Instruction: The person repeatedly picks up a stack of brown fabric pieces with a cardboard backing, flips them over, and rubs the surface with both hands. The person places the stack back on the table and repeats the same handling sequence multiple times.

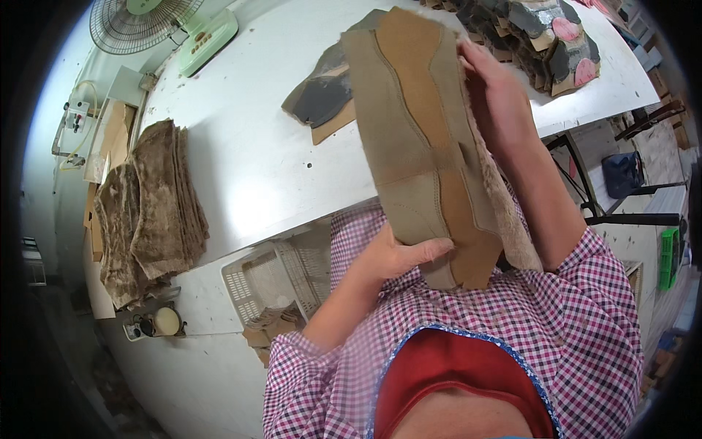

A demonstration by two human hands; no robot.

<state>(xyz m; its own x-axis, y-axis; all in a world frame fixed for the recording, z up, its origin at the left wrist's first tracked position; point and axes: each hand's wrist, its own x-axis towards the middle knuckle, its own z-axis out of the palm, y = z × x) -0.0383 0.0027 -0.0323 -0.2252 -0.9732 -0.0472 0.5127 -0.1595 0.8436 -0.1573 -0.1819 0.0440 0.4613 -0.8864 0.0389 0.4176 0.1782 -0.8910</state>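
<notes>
A tan and brown boot upper with stitched seams is held up in front of my body, above the near edge of the table. Pale fleece lining shows along its right side. My left hand grips its lower end, thumb on the outer face and the other fingers hidden behind. On the upper right edge is my right hand, its fingers curled round the side and partly out of sight. Behind the upper, a dark grey and tan piece lies on the table, partly covered from view.
A stack of brown furry pieces hangs over the left end of the white table. More grey and tan pieces are piled at the far right. A fan stands far left. Below the table sits a white plastic basket.
</notes>
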